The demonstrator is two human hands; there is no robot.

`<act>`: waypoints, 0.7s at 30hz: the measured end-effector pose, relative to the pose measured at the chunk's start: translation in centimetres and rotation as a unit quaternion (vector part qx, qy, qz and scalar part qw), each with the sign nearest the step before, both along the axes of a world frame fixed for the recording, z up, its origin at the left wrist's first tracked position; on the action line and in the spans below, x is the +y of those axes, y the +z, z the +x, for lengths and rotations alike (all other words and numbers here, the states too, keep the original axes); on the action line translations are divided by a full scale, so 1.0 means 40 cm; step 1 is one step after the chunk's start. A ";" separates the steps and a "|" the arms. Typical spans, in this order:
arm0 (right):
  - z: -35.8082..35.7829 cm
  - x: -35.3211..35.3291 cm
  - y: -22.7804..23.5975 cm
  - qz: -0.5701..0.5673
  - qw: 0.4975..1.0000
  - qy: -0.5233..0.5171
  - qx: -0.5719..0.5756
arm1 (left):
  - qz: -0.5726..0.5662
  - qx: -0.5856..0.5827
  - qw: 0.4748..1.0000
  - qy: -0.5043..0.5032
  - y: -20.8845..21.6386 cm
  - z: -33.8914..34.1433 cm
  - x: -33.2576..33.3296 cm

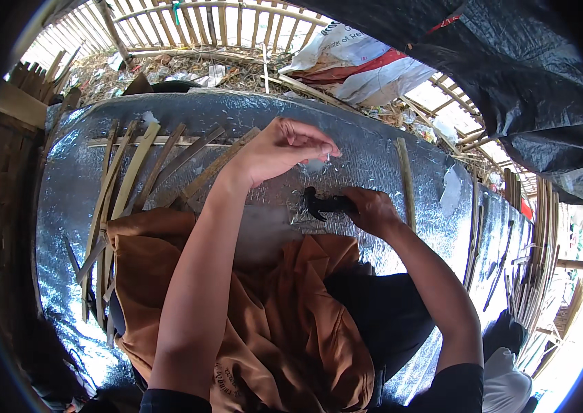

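Observation:
My right hand (374,210) is wrapped round a black claw hammer (320,204), whose head points left above the silver foil sheet (367,158). Farther off and to the left, my left hand (281,148) is raised with thumb and fingers pinched together. Something small and pale shows at those fingertips, too small to name. Several bamboo strips (136,160) lie on the foil left of my arms, some of them crossing a thin strip set sideways. Brown cloth (257,323) covers my lap, and a greyish haze (264,230) blurs the spot between my forearms.
One bamboo strip (406,182) lies on the foil right of the hammer. A bamboo slat fence (223,24) runs along the back, with litter before it. A white and red sack (360,65) lies at the far side, and black plastic sheeting (512,76) hangs at upper right.

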State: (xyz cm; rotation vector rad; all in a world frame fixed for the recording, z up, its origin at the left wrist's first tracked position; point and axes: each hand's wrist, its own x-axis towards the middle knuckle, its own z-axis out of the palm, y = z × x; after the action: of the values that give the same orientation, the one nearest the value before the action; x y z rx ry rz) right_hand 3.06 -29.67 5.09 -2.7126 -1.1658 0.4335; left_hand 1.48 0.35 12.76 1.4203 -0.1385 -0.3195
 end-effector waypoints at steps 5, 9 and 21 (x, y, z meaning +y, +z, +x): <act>-0.001 0.007 0.001 -0.007 1.000 -0.002 0.005 | 0.013 -0.006 1.000 0.006 -0.001 0.002 0.001; 0.003 0.008 0.009 -0.008 1.000 -0.005 0.013 | -0.011 -0.009 1.000 0.015 -0.029 0.010 0.001; 0.001 0.014 0.005 0.039 0.999 -0.009 -0.002 | 0.009 -0.009 0.999 0.048 -0.080 0.021 0.007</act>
State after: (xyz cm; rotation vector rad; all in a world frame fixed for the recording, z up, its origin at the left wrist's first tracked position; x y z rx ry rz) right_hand 3.11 -29.09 5.31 -2.6566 -1.1343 0.3724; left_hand 2.30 0.65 9.58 1.4434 -0.0825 -0.2292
